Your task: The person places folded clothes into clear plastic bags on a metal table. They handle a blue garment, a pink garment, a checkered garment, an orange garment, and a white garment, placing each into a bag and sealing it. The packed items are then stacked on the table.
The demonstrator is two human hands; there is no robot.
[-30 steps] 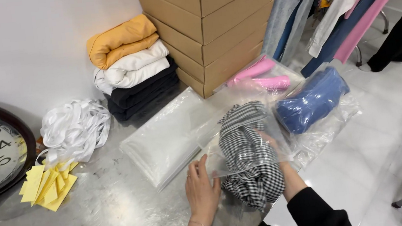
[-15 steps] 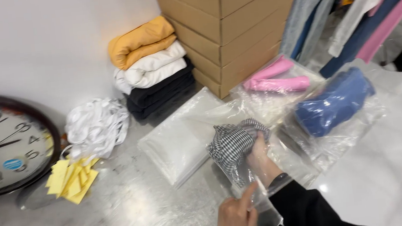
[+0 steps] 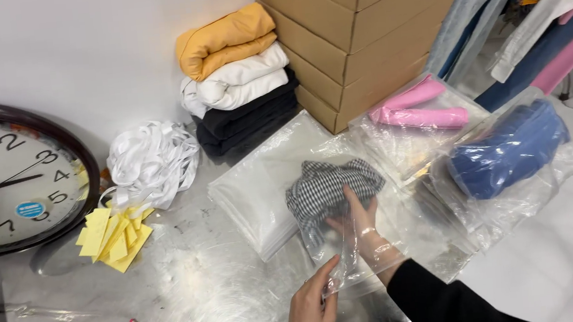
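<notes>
Nearest the camera, the mouth of a clear plastic bag (image 3: 352,246) is pinched between the fingers of the left hand (image 3: 314,311). The right hand (image 3: 358,219) is pushed inside the bag, its fingers closed on a black-and-white checked garment (image 3: 332,188) that is bunched up at the bag's far end. Bag and garment lie on a shiny metal table (image 3: 194,291), partly over a flat stack of empty clear bags (image 3: 261,185).

The garment is judged soft, light and floppy, best gripped by a gathered handful; the bag is judged thin, slippery and clingy, best held at its open edge.

To the left, yellow paper tags (image 3: 109,233), a tangle of white ribbon (image 3: 148,165) and a large round wall clock (image 3: 8,179) are seen. To the right lie bagged blue clothing (image 3: 509,148) and bagged pink clothing (image 3: 419,108). Farther back, folded clothes in yellow, white and black (image 3: 238,74) are stacked beside brown cardboard boxes (image 3: 357,26), with hanging clothes (image 3: 540,6) beyond.
</notes>
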